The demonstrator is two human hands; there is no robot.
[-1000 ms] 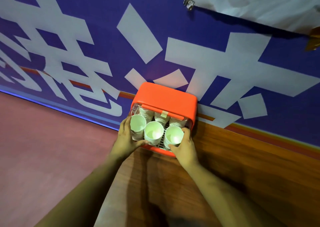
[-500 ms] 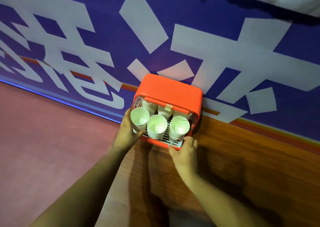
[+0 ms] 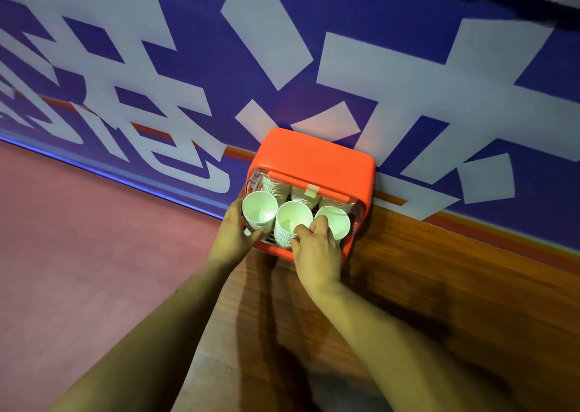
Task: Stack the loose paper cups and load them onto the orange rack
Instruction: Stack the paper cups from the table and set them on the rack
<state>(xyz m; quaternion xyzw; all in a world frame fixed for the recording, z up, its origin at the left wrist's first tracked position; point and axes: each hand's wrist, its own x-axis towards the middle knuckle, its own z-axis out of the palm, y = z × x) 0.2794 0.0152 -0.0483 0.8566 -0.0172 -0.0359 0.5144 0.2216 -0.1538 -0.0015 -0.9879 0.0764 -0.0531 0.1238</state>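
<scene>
The orange rack stands on a wooden counter against the wall. Three stacks of white paper cups fill its front row: left stack, middle stack, right stack. More cup stacks sit behind them under the rack's top. My left hand grips the rack's front left corner, with the thumb lying under the left stack. My right hand is over the front row. Its curled fingers pinch the rim of the middle stack and cover part of the right stack.
The wooden counter runs to the right and toward me. A blue banner with large white characters covers the wall right behind the rack. Reddish floor lies left of the counter edge.
My right hand has left the rack's front right corner and moved up onto the middle and right stacks. My left hand has stayed at the left corner. The view has shifted closer.
</scene>
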